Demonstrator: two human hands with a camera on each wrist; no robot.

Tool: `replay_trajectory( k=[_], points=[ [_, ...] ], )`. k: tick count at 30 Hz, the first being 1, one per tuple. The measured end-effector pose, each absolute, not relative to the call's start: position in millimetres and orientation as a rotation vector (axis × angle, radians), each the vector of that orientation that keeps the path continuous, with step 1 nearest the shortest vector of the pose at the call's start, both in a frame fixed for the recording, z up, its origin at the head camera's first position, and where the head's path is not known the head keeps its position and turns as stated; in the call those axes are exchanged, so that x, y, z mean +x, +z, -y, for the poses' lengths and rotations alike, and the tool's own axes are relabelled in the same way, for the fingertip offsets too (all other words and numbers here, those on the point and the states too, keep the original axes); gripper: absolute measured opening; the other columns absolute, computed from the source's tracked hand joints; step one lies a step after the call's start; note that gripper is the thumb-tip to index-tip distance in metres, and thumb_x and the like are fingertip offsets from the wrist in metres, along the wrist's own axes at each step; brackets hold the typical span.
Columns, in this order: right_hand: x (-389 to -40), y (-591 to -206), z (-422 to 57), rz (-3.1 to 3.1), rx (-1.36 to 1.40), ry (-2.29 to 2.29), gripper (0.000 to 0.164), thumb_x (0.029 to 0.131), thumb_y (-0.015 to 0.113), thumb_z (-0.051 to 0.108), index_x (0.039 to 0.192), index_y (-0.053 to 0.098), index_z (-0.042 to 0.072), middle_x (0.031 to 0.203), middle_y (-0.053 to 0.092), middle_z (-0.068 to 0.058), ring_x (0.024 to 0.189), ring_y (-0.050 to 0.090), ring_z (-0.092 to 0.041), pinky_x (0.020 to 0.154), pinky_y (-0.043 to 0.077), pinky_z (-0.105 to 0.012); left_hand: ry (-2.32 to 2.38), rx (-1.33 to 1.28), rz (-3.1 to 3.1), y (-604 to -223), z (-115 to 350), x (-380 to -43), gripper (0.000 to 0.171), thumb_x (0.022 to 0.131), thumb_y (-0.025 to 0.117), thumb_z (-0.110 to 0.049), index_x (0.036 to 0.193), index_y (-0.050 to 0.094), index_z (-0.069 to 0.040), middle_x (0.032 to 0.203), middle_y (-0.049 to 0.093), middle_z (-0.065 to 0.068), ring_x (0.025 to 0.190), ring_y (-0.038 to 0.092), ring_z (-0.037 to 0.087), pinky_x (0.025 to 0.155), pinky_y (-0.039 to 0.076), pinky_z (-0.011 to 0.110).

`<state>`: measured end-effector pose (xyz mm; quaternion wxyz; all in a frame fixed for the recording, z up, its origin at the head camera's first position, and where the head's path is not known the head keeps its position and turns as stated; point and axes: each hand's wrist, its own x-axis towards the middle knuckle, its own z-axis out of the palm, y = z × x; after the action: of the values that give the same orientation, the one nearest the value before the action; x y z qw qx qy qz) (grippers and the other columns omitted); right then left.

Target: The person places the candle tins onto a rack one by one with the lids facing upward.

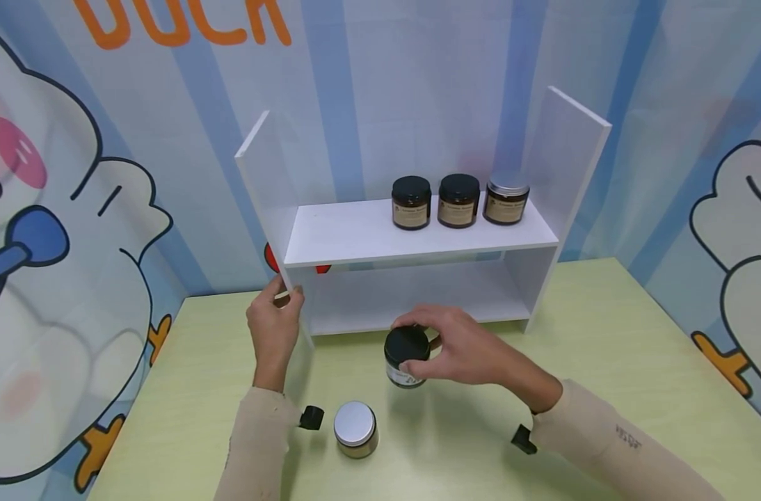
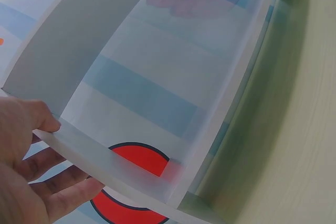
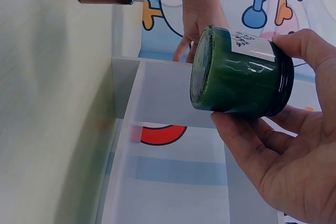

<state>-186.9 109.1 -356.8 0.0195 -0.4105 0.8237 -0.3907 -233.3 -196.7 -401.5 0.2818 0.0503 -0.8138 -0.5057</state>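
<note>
My right hand point(image 1: 465, 348) grips a green glass jar point(image 3: 236, 77) with a black lid and a white label, thumb on one side and fingers on the other. In the head view the jar is in front of the lower tier of a white two-tier shelf point(image 1: 337, 233). At the shelf's left side panel point(image 2: 79, 153), my left hand point(image 1: 274, 337) pinches the edge, its thumb on one face and fingers on the other. A silver-lidded amber jar point(image 1: 355, 428) stands on the table between my forearms.
On the upper tier, toward the right, stand two black-lidded jars point(image 1: 411, 203) point(image 1: 458, 202) and a silver-lidded jar point(image 1: 506, 200). The shelf rests on a pale yellow-green table point(image 1: 606, 334). Behind hangs a blue striped backdrop point(image 1: 387, 83) with cartoon ducks.
</note>
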Motion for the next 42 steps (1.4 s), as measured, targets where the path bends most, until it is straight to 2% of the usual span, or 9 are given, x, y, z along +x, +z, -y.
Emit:
replay_trajectory(
  k=[13, 25, 42],
  points=[
    [-188.7, -351.5, -110.0, -2.576, -1.268, -1.204, 0.043, 0.088, 0.075, 0.025, 0.128, 0.066, 0.017, 0.116, 0.066, 0.004, 0.1, 0.064, -0.013, 0.077, 0.06, -0.026, -1.358, 0.142, 2.184, -402.9, 195.0, -231.1, 0.037, 0.096, 0.066, -0.021, 0.131, 0.069, -0.007, 0.118, 0.071, 0.015, 0.104, 0.07, 0.037, 0.086, 0.059, 0.053],
    [-192.3, -342.9, -111.4, -2.598, -1.285, -1.166, 0.044, 0.088, 0.074, 0.027, 0.129, 0.066, 0.016, 0.116, 0.066, 0.003, 0.099, 0.064, -0.011, 0.078, 0.061, -0.03, -1.34, 0.141, 2.179, -401.2, 195.1, -231.5, 0.035, 0.096, 0.066, -0.019, 0.129, 0.07, -0.006, 0.117, 0.071, 0.016, 0.103, 0.071, 0.037, 0.085, 0.06, 0.052],
    [-194.1, -333.3, -110.6, -2.605, -1.265, -1.166, 0.043, 0.087, 0.074, 0.023, 0.129, 0.066, 0.016, 0.117, 0.066, 0.004, 0.1, 0.063, -0.011, 0.079, 0.059, -0.026, -1.35, 0.141, 2.186, -401.4, 196.0, -233.8, 0.036, 0.096, 0.064, -0.019, 0.13, 0.069, -0.008, 0.118, 0.071, 0.015, 0.104, 0.071, 0.038, 0.087, 0.059, 0.053]
  ],
)
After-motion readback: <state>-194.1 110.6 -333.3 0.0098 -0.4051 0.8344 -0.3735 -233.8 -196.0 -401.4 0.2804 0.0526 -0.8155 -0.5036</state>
